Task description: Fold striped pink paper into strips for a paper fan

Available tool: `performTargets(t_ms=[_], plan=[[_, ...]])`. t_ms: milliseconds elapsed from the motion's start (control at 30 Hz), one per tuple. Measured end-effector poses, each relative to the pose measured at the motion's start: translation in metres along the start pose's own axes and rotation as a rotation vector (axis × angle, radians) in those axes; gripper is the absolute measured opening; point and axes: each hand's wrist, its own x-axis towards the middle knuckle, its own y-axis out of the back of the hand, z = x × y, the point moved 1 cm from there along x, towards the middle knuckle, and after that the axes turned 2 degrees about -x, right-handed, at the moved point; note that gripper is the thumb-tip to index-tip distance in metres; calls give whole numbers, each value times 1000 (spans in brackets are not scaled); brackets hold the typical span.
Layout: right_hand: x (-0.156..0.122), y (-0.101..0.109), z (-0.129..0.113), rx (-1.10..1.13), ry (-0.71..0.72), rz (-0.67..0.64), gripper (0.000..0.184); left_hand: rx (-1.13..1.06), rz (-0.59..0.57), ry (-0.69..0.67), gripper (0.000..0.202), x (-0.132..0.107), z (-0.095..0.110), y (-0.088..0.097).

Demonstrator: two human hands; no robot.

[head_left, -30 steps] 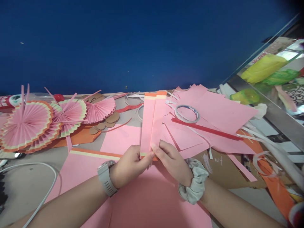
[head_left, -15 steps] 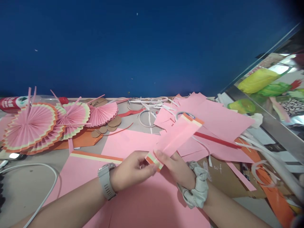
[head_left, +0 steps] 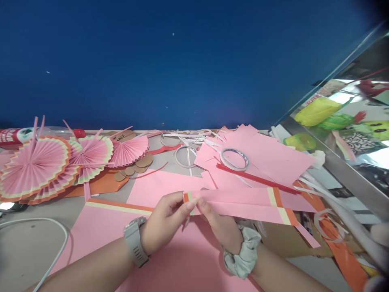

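Observation:
A folded pink paper strip (head_left: 240,202) with cream and orange bands at its ends lies level between my hands. My left hand (head_left: 170,219), with a grey watch at the wrist, pinches its banded left end. Close beside it, my right hand (head_left: 220,225) grips the strip near the same end, thumb on top; its other fingers are hidden behind the paper. The strip's far end sticks out to the right, unheld. Below my hands lies a large pink sheet (head_left: 188,263). Another pink sheet with an orange and cream edge (head_left: 103,223) lies to the left.
Pleated pink paper fans (head_left: 33,170) stand at the left beside a bottle (head_left: 18,138). Brown cardboard discs (head_left: 144,160) lie near them. A tape roll (head_left: 234,159) and a red strip (head_left: 258,178) rest on pink sheets. A white cable (head_left: 57,223) curves at left.
The strip has swung from slanting up and right to nearly level, its far end now lower and further right. Both hands still hold its left end. The tape roll is now uncovered.

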Motion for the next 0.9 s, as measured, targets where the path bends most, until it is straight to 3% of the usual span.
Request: performTargets(t_ms=[133, 267, 333, 600, 900], plan=[[1, -1, -7, 4, 60, 27, 23, -8, 32, -8, 37, -1, 2, 0], [10, 7, -6, 35, -102, 318, 17, -32, 156, 5, 36, -1, 4, 4], [17, 13, -5, 48, -126, 401, 18, -59, 236, 19, 35, 1, 3, 8], [25, 21, 9, 110, -50, 346, 21, -212, 423, 70, 33, 4, -3, 16], [26, 14, 2, 246, -41, 304, 36, -332, 611, 15, 28, 10, -3, 26]])
